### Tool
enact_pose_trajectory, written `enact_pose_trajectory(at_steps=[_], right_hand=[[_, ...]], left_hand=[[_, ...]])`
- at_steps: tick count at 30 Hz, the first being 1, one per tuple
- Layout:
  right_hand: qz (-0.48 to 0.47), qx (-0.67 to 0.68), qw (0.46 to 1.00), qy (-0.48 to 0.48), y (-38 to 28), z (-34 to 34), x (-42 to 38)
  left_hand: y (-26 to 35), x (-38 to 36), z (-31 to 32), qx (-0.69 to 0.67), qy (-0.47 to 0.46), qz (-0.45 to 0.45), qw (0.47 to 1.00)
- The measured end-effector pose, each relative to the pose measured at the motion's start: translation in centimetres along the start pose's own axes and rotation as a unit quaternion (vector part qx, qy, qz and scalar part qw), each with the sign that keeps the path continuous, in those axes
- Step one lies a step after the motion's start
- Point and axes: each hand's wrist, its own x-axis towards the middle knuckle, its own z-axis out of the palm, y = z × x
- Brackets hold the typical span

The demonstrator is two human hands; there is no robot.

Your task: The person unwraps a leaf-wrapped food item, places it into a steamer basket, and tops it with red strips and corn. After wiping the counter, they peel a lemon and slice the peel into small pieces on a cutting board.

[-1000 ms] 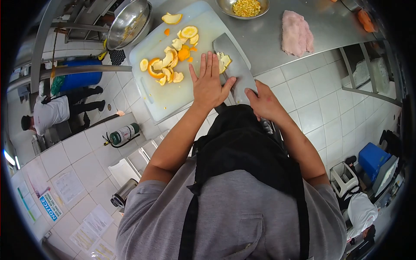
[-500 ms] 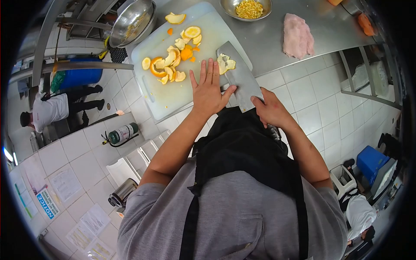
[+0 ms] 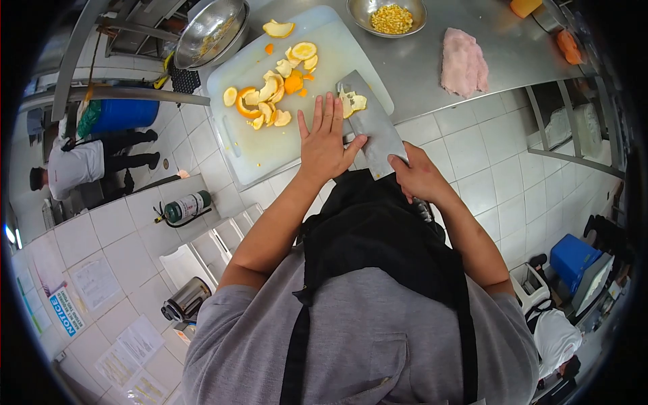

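My right hand [image 3: 418,174] grips the handle of a broad cleaver [image 3: 371,125] whose blade lies flat over the near right corner of a white cutting board [image 3: 270,152]. A small heap of pale citrus bits [image 3: 353,102] rests on the blade. My left hand [image 3: 325,138] is spread flat with fingers apart on the board, its thumb touching the blade's edge. A pile of orange peels and slices [image 3: 273,91] lies on the board beyond my left hand.
A steel bowl of yellow kernels [image 3: 388,17] stands past the board on the steel counter [image 3: 432,40], a pink cloth [image 3: 462,61] to its right. An empty steel bowl [image 3: 210,30] sits far left. Another person [image 3: 88,162] stands on the left.
The cleaver with the citrus bits and both hands have stayed nearly in place; the view has shifted slightly, and the blade sits a little nearer to me than a second ago.
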Motion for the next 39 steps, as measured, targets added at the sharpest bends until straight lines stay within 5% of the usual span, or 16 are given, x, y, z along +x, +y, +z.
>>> enact_pose_trajectory(at_steps=[11, 14, 18, 22, 23, 28, 30, 39], right_hand=[[-0.038, -0.036, 0.998, 0.024, 0.1, 0.7, 0.5], [0.015, -0.080, 0.996, 0.028, -0.4, 0.9, 0.4], [-0.047, -0.088, 0.994, 0.052, -1.8, 1.9, 2.3], [-0.026, -0.166, 0.984, 0.058, -3.9, 2.1, 1.2], [-0.109, -0.220, 0.965, 0.095, -1.8, 2.5, 1.8], [-0.144, -0.294, 0.938, 0.115, -2.6, 4.2, 0.3], [-0.158, -0.356, 0.915, 0.103, -3.1, 4.5, -0.3], [-0.198, -0.307, 0.928, 0.073, -3.3, 4.7, -0.7]], left_hand=[[0.6, -0.6, -0.3, 0.009, -0.010, 0.000, 1.000], [1.0, -0.9, -0.4, 0.002, -0.007, -0.005, 1.000], [1.2, -0.6, -0.5, -0.007, -0.009, -0.021, 1.000], [1.4, -0.5, -0.2, -0.014, 0.067, -0.019, 0.997], [1.5, -0.5, -0.4, -0.066, 0.071, -0.053, 0.994], [-0.1, 0.3, -0.1, -0.150, 0.164, -0.046, 0.974], [-0.4, 0.7, -1.1, -0.317, 0.129, -0.120, 0.932], [-3.5, -0.1, -1.4, -0.314, 0.210, -0.080, 0.922]])
